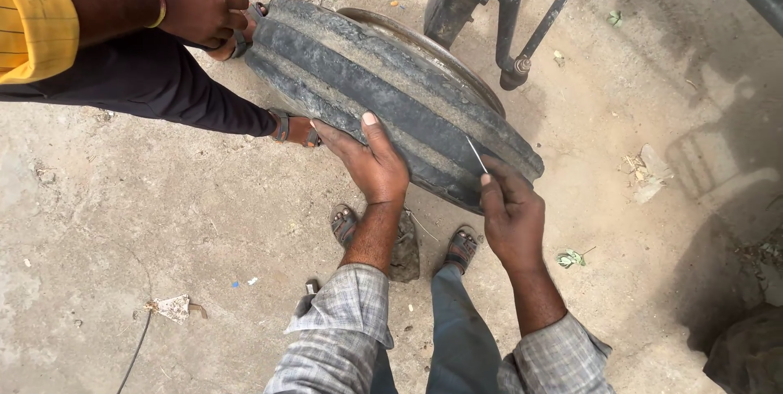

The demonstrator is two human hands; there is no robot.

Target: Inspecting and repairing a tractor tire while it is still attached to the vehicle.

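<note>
Presently, your left hand [371, 161] lies flat on the tread of the worn black tyre [383, 100], fingers spread and pressing on the rubber, the grip open and closed around nothing. Your right hand [510, 210] sits at the tyre's near lower end, thumb and fingers pinched shut on a thin metal pin [476, 155], whose tip rests against the tread. The tyre stands on edge on the concrete ground [163, 223], slanting from upper left to lower right, directly ahead of your two sandalled feet [461, 249]. A metal rim [432, 55] shows along the tyre's far side. Beyond that rim, a dark steel axle and rod assembly [489, 11] stands just behind the tyre. At the tyre's far left end, another person's hand [196, 4] grips the edge of the rubber; that person wears a yellow sleeve [33, 23] and dark trousers [155, 84], with a sandalled foot [295, 129] touching the tyre's near edge. Between your feet, below the tyre, lies a grey stone [404, 249]. Well left of the tyre, a scrap of paper [173, 307] rests on the ground.
</note>
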